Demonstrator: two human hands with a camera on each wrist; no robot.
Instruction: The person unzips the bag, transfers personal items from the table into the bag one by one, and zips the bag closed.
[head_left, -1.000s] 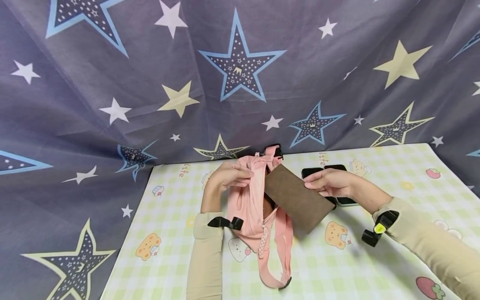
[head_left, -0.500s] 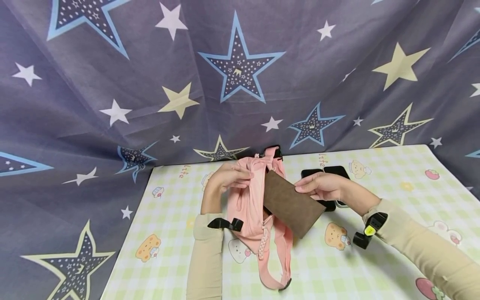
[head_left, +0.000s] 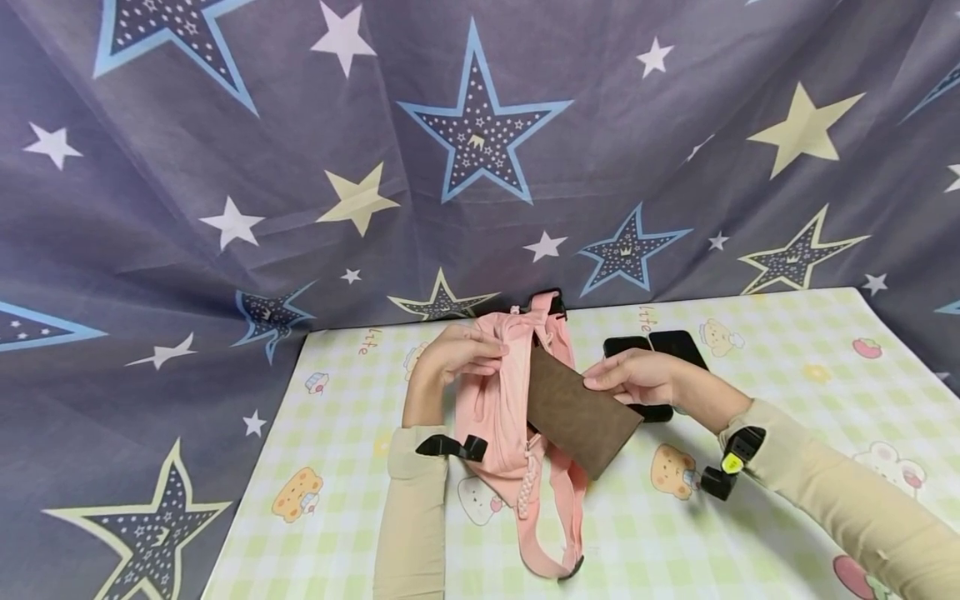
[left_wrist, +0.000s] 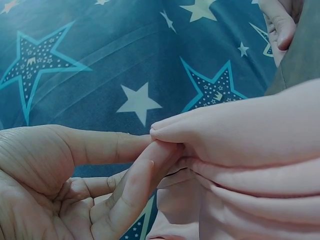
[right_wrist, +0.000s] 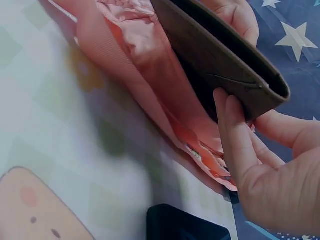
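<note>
A pink waist bag lies on the table with its zip opening facing right. My left hand pinches the fabric at the bag's edge; thumb and fingers meet on the pink cloth in the left wrist view. A brown wallet, flat and rectangular, has its left end inside the opening. My right hand holds it by the upper right edge, fingers on one face and thumb on the other. In the right wrist view the wallet stands tilted over the bag's pink lining.
Two black phones lie just behind my right hand, the nearer phone partly hidden by it and the farther phone beside it. The bag's strap loops toward the front. A starred curtain hangs behind the checked table.
My right hand has moved left with the wallet, whose left end has gone farther into the bag's opening. The left hand and the bag stay in place.
</note>
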